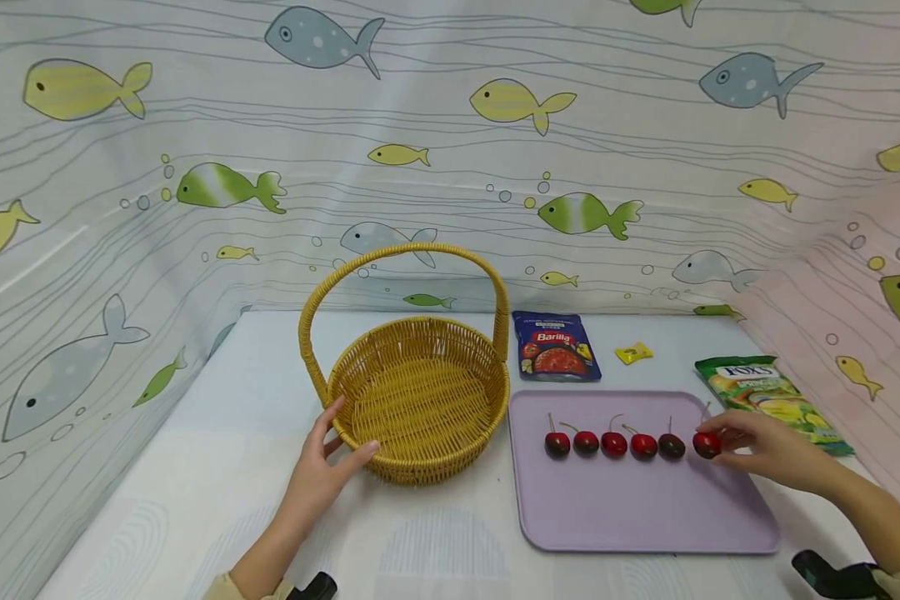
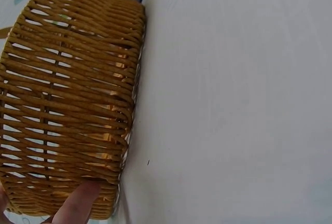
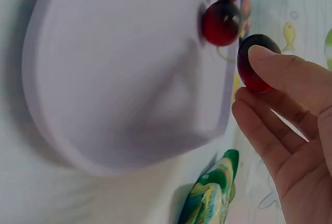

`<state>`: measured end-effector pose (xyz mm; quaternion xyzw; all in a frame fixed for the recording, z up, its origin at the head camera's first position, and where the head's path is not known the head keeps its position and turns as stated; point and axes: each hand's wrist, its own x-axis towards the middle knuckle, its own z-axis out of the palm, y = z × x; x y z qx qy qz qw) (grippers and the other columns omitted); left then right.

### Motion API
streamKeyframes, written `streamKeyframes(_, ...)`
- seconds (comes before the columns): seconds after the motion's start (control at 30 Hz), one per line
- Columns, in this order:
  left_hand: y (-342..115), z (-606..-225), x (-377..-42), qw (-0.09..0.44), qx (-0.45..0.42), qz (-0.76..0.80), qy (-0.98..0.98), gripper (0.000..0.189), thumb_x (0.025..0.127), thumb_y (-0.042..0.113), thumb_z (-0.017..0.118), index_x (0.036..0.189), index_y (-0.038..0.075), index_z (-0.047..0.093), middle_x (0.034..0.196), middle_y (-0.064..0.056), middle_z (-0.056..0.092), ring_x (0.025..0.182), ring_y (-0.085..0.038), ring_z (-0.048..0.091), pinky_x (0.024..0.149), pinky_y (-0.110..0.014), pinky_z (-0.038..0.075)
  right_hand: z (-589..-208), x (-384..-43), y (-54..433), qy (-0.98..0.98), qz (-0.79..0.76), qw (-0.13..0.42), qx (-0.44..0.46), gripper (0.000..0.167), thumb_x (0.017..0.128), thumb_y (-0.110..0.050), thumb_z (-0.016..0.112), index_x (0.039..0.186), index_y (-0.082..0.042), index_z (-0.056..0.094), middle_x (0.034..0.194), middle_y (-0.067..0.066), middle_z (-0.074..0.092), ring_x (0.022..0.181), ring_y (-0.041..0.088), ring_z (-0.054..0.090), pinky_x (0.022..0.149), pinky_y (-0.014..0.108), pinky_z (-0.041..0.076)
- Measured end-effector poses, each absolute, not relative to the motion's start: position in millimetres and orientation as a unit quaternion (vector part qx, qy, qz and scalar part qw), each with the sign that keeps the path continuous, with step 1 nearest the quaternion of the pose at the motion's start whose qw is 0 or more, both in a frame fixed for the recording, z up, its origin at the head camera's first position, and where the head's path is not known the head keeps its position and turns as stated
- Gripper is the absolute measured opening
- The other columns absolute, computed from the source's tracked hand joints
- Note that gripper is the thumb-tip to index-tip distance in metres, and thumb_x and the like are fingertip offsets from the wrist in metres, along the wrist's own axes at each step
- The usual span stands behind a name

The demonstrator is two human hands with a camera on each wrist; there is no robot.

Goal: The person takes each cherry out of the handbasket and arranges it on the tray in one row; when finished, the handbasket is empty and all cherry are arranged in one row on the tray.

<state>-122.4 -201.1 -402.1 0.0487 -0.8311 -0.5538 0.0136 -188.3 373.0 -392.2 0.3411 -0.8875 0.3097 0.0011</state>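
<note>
My right hand (image 1: pixel 757 446) pinches a dark red cherry (image 1: pixel 707 444) between thumb and fingers, at the right end of a row of cherries on the lilac tray (image 1: pixel 630 517). In the right wrist view the pinched cherry (image 3: pixel 254 63) appears raised above the tray, beside another cherry (image 3: pixel 221 23). A woven yellow basket (image 1: pixel 420 467) with a tall arched handle stands left of the tray. My left hand (image 1: pixel 322 467) rests against its near left side, thumb and fingers spread. In the left wrist view a fingertip (image 2: pixel 80 200) touches the basket's woven wall (image 2: pixel 67 99).
Behind the tray lie a blue Barilla pouch (image 1: pixel 557 346) and a small yellow packet (image 1: pixel 633 353). A green FOX'S bag (image 1: pixel 776 396) lies at the tray's right back corner. Fish-patterned sheeting (image 1: pixel 450 200) surrounds the white table (image 1: pixel 217 417).
</note>
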Motion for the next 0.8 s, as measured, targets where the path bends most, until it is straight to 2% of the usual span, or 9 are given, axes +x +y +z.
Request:
streamKeyframes(0.3,-200,-403,-123,0.008,0.05,-0.557,-0.829,0.085,0.083,0.041,0.068,0.149,0.027,0.017,0.153,-0.008,0.01,0.129,-0.041,0.031,0.089,-0.061,0.038,-405,-197,383,-0.906,0.281,-0.074,0.309,0.032,0.078,-0.01,0.074,0.107,-0.003,0.063,0.099,-0.002,0.063,0.084,0.002,0.059,0.069,0.02,0.051)
streamKeyframes(0.57,-199,-403,-123,0.008,0.047,-0.56,-0.827,0.084,0.084,0.041,0.068,0.149,0.026,0.017,0.153,-0.008,0.01,0.129,-0.041,0.031,0.089,-0.061,0.038,-404,-200,380,-0.914,0.267,-0.094,0.29,0.033,0.079,-0.013,0.073,0.108,-0.004,0.063,0.1,0.003,0.064,0.085,0.001,0.058,0.07,0.02,0.05)
streamKeyframes(0.8,-198,-403,-124,0.009,0.044,-0.563,-0.826,0.084,0.084,0.039,0.068,0.149,0.026,0.017,0.153,-0.009,0.01,0.129,-0.042,0.031,0.089,-0.06,0.038,-404,-198,380,-0.912,0.268,-0.091,0.297,0.034,0.078,-0.008,0.074,0.109,-0.001,0.062,0.099,0.006,0.064,0.085,0.003,0.059,0.068,0.021,0.051)
